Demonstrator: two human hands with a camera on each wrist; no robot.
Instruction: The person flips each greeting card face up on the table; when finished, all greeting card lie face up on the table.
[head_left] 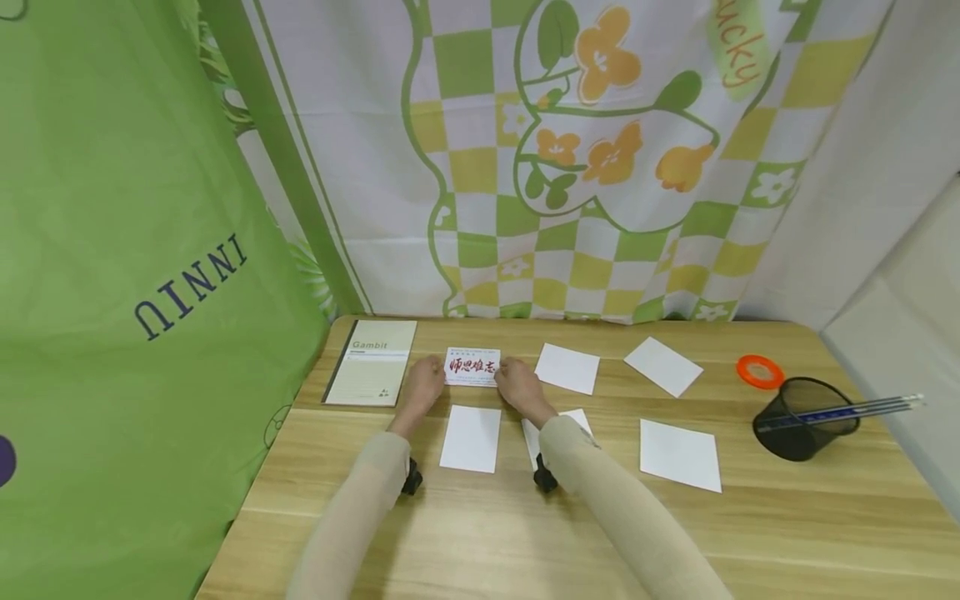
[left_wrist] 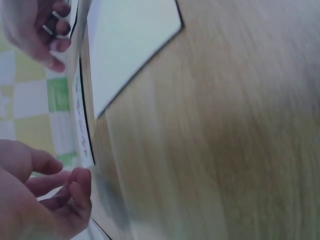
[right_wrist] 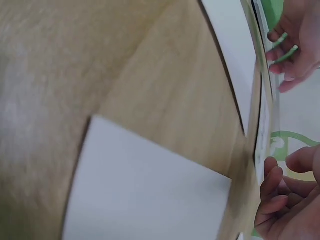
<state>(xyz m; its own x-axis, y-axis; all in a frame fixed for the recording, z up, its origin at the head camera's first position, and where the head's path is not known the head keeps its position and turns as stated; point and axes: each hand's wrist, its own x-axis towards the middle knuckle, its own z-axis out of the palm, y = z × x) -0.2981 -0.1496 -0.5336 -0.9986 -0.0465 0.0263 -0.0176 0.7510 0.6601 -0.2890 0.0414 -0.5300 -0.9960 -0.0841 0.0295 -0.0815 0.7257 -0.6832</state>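
Observation:
A white card with red lettering lies flat on the wooden table between both hands. At its left end is my left hand, fingers loosely bent. My right hand is by the right end. In the left wrist view, the left hand shows a gap between thumb and fingers, fingertips right beside the card. The right wrist view has the right hand similarly relaxed, thumb apart from the fingers, close to the card's edge. A blank white card lies just nearer than the lettered one.
A Gambit notebook lies at the left. Several more blank cards, one behind the right hand, are spread rightward. An orange ring sits near a tilted black mesh pen cup holding pencils. A patterned curtain hangs behind the table.

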